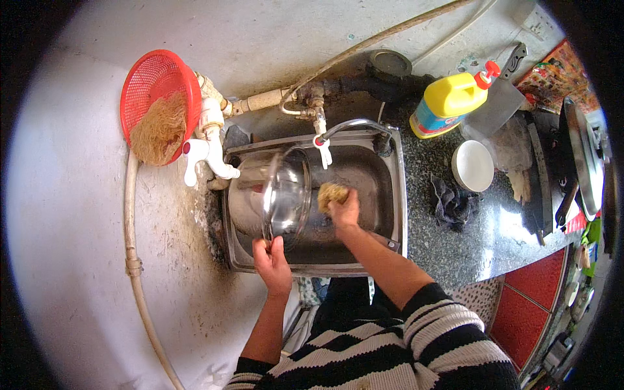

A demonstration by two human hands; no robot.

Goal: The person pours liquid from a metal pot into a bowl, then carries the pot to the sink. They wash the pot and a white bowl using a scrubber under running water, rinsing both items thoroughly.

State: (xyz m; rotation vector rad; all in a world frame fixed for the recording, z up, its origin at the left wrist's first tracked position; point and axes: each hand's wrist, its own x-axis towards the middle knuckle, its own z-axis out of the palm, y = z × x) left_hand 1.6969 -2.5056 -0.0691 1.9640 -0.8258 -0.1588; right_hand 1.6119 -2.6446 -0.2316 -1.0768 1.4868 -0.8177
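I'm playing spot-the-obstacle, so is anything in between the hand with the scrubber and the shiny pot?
Nothing visible is in the way. The right hand holds the tan scrubber beside the metal pot's open side, with a gap over the sink between. The white tap is farther back, not between them.

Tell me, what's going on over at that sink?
A person is at a metal sink. The fingers of the left hand hold the near rim of a shiny metal vessel, tipped with its mouth facing right. The right hand grips a tan scrubber just right of that rim. On the counter stand a yellow bottle and a white bowl.
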